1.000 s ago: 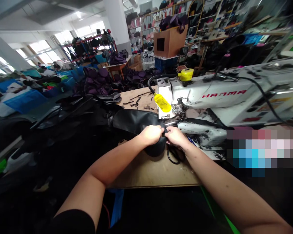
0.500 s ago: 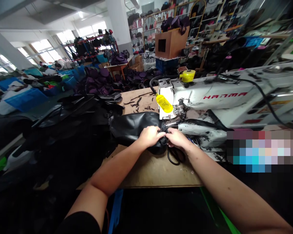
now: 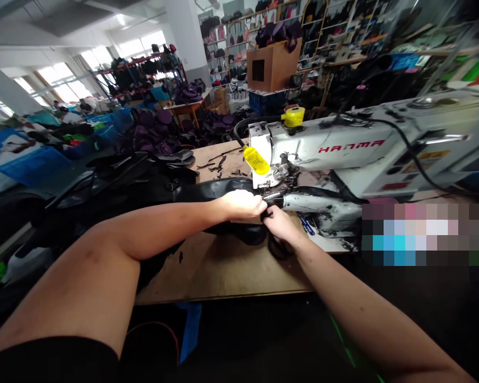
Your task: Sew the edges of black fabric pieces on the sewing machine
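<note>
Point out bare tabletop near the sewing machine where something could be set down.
The widest bare patch is the tabletop between the black piece and the front edge. Beyond the black piece, dark scraps litter it. Crowded: at the sewing machine, where the left hand and right hand pinch the black piece; leftward, heaped black material.

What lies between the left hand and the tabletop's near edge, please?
The head view shows black material below the left hand, then wooden tabletop.

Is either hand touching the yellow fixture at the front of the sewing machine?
No, the left hand and right hand are both on the black piece, below the yellow fixture.
</note>
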Tool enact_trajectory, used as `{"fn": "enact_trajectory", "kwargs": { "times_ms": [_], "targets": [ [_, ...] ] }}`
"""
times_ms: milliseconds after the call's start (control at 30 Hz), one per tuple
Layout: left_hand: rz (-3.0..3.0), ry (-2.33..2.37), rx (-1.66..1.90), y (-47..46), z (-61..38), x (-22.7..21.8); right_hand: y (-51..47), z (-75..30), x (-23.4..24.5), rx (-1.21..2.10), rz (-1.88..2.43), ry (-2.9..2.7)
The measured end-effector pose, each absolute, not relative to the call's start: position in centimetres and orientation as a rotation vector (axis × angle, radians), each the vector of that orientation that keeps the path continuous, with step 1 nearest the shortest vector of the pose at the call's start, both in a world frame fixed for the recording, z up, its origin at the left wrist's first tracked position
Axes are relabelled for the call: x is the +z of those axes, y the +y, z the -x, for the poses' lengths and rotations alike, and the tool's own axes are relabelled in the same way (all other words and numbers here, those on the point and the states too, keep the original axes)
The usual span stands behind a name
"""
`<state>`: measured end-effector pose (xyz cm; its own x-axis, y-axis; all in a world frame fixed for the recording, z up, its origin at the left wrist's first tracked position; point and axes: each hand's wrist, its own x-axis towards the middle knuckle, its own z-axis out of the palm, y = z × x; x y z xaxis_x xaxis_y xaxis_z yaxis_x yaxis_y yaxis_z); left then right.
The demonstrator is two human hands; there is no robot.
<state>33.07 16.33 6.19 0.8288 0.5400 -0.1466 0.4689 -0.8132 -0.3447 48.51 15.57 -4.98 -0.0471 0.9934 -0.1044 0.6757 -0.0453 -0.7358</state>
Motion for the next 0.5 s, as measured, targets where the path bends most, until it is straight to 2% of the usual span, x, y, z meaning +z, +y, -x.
{"fn": "enact_trajectory", "kwargs": {
  "times_ms": [100,233,300,400,500],
  "targets": [
    [2.744,-0.645,0.456,17.0,-32.0,5.8,15.4,-49.6,-4.6,0.905,1.774,-1.827],
    [2.794,-0.68,0.497,17.3,-32.1,4.5,15.8,-49.1,-4.4,1.357,1.564,-1.516],
    [2.812,-0.787,0.481,17.4,-32.4,4.0,16.2,-48.5,-4.6,1.478,1.462,-1.347],
    [2.795,-0.994,0.45,17.7,-33.2,3.8,17.2,-48.0,-5.2,1.379,1.479,-1.376],
    [2.78,-1.168,0.423,17.9,-34.3,3.6,18.3,-48.3,-5.3,1.013,1.602,-1.747]
  ]
}}
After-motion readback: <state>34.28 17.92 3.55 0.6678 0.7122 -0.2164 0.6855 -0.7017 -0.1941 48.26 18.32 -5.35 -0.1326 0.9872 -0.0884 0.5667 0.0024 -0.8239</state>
